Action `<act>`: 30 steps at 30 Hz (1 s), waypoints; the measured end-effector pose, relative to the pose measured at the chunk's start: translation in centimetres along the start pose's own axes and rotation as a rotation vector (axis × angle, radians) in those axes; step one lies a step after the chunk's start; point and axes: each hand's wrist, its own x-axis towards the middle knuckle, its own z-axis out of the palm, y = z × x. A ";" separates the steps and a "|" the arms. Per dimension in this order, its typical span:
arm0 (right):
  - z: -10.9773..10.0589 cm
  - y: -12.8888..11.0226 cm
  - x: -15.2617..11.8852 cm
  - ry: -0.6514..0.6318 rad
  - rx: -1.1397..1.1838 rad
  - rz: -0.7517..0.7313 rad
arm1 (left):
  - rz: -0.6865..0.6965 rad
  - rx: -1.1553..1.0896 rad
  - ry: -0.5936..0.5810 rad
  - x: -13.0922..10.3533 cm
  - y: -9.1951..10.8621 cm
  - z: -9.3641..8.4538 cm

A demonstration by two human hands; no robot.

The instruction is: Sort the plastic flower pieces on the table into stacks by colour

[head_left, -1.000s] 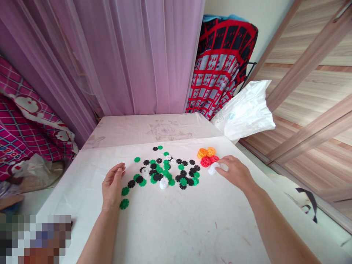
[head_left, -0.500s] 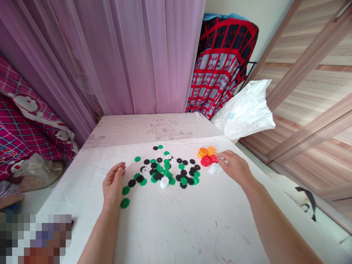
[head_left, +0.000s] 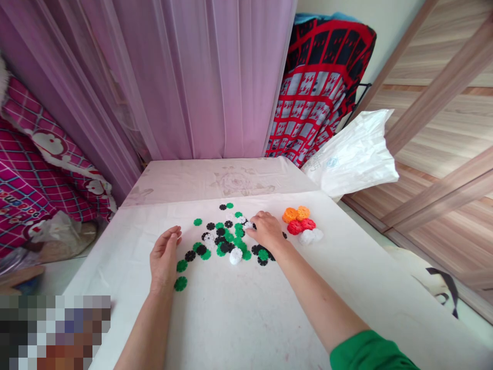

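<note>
Many small notched snowflake discs in green, black and white lie scattered mid-table, among them a green disc (head_left: 181, 283) and a black disc (head_left: 190, 256). My right hand (head_left: 266, 229) reaches over the right side of this spread, thumb and fingertips closed about a white snowflake disc (head_left: 248, 225). Its palm and wrist cover some black discs. At the left edge of the spread my left hand (head_left: 165, 254) rests on its side, fingers loosely curved and holding nothing visible. A white stack (head_left: 235, 256) sits at the spread's near edge.
Right of my right hand stand sorted stacks: orange discs (head_left: 290, 214), red discs (head_left: 296, 227) and white discs (head_left: 307, 236). A white plastic bag (head_left: 354, 154) leans at the table's right far corner. The purple curtain (head_left: 215, 77) hangs behind the cloth-covered table (head_left: 246, 318).
My right hand has moved left from the sorted stacks to the scattered discs and closed around a white one. My left hand keeps its place. The view has shifted slightly.
</note>
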 end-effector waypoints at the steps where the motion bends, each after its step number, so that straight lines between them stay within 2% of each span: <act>1: 0.1 -0.2 0.1 0.001 -0.005 0.004 | 0.002 -0.002 0.001 0.0 0.0 0.0; 6: 0.6 -0.6 0.2 0.011 0.037 0.041 | -0.002 -0.005 0.009 0.1 0.0 0.1; 10: -0.1 1.0 -1.2 0.071 0.193 0.113 | -0.004 -0.015 0.010 0.1 -0.1 0.0; 13: -1.6 4.6 -3.1 0.139 0.234 0.188 | -0.003 -0.017 0.006 0.1 -0.2 0.0; 17: -3.5 11.4 -6.0 0.155 0.184 0.341 | -0.002 -0.014 -0.006 0.1 -0.3 -0.1; 20: -3.9 15.7 -7.5 0.134 0.184 0.425 | 0.002 0.001 -0.005 0.2 -0.3 -0.2; 22: -3.7 17.3 -8.1 0.107 0.184 0.423 | 0.003 0.018 -0.008 0.2 -0.2 -0.2; 25: -3.2 18.0 -8.4 0.081 0.171 0.396 | 0.009 0.030 -0.013 0.2 -0.2 -0.2; 30: -2.9 17.5 -8.1 0.085 0.131 0.356 | 0.019 0.004 -0.008 0.3 -0.4 -0.2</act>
